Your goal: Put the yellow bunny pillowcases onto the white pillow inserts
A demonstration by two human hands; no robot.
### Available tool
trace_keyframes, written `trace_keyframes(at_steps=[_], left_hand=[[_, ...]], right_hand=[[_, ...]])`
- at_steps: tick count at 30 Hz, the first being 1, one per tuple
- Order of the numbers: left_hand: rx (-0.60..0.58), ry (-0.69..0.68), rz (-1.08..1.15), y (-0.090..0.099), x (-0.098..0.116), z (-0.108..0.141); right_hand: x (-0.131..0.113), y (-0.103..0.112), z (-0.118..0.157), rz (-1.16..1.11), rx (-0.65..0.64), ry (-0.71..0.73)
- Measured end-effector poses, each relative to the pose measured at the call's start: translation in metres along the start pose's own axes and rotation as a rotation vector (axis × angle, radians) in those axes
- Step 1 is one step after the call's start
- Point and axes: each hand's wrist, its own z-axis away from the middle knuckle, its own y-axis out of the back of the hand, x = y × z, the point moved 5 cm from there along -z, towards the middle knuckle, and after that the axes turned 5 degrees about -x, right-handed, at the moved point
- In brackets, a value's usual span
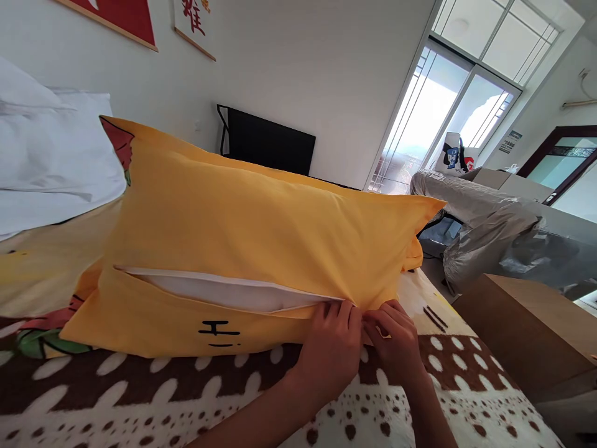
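Observation:
A plump yellow pillowcase (242, 224) stands on its long side in front of me. Its long zipped slit gapes on the left and middle, and a white pillow (224, 292) shows inside. Toward the slit's right end my left hand (333, 342) is closed, its fingers curled over the fabric edge. Right beside it, my right hand (394, 333) pinches the gathered edge, thumb against fingers. Cloth puckers between the two hands. Whether a zipper pull lies under the fingertips is hidden. Black "Hi" lettering (219, 333) marks the lower panel.
A brown and cream patterned blanket (153, 398) lies beneath the pillow. White bedding (56, 149) is heaped at the left. To the right are a cardboard box (527, 330) and a plastic-wrapped bundle (485, 211). Behind stands a black panel (275, 140) against the wall.

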Motion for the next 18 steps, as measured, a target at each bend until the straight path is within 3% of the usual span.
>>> trace_keyframes(at_steps=[13,18], left_hand=[[0.079,-0.077,-0.095,0.0,-0.002,-0.002],[-0.002,0.083,-0.157,0.023,-0.02,-0.005]], right_hand=[[0.005,0.002,0.0,0.015,0.006,-0.01],[0.013,0.003,0.001,0.002,0.003,-0.119]])
